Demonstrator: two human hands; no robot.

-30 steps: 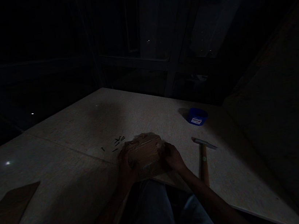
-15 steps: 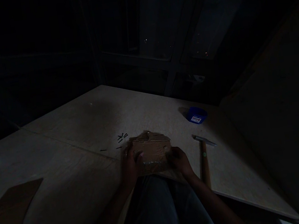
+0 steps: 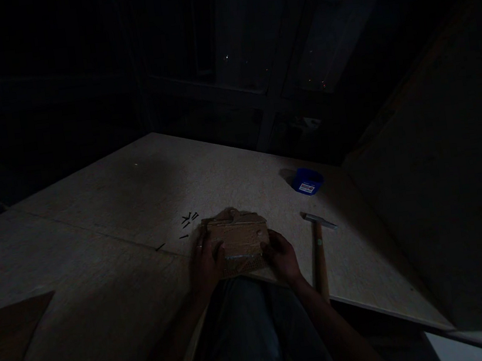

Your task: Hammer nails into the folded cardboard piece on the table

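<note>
From here I see, at the pale tabletop's (image 3: 230, 164) near edge, the brown block (image 3: 237, 240), hammer (image 3: 319, 247) clear at three o'clock, left hand (image 3: 205, 265) at eight and right hand (image 3: 283, 258) at four clamping it, presumably for steadiness, dark nails (image 3: 186, 224) handy at ten.

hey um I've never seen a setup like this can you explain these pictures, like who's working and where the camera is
There's no machine here: a person works with two bare hands. Every picture comes from one camera worn on that person's head, looking forward and down. The left hand and right hand hold a brown, rough-faced block by its sides; it's too dark to tell its material. On the pale tabletop lie several small, dark, nail-like pieces, a metal-headed hammer with a wooden handle, a blue plastic-looking tub with a white label, and, far left, a flat brown sheet.
</note>
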